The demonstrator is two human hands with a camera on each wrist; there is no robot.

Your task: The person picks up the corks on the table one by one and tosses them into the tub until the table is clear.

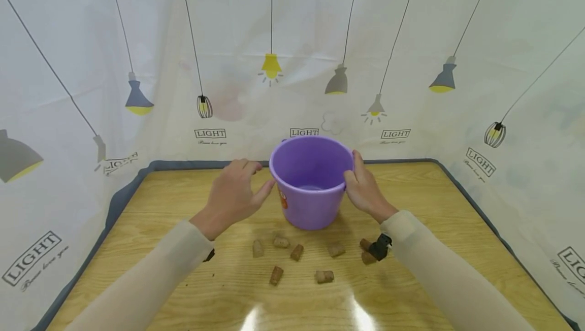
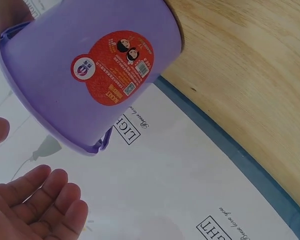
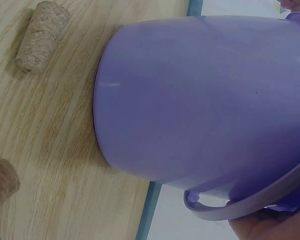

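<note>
A purple plastic bucket (image 1: pixel 313 209) stands upright at the back of the wooden table, its mouth facing up and its inside bare. My right hand (image 1: pixel 365 189) grips its rim on the right side, thumb on the rim; the right wrist view has that hand (image 3: pixel 262 225) beside the bucket's handle (image 3: pixel 255 204). By the left rim is my left hand (image 1: pixel 235 194), its fingers loosely bent. In the left wrist view this hand (image 2: pixel 35 205) is apart from the bucket and holds nothing. A red sticker (image 2: pixel 117 67) shows on the bucket's side.
Several corks lie scattered in front of the bucket, among them a light cork (image 1: pixel 281 242), a brown cork (image 1: pixel 276 275) and a two-toned cork (image 1: pixel 324 276). My right wrist partly covers others at the right. A printed cloth (image 1: pixel 247 21) surrounds the table (image 1: pixel 183 290).
</note>
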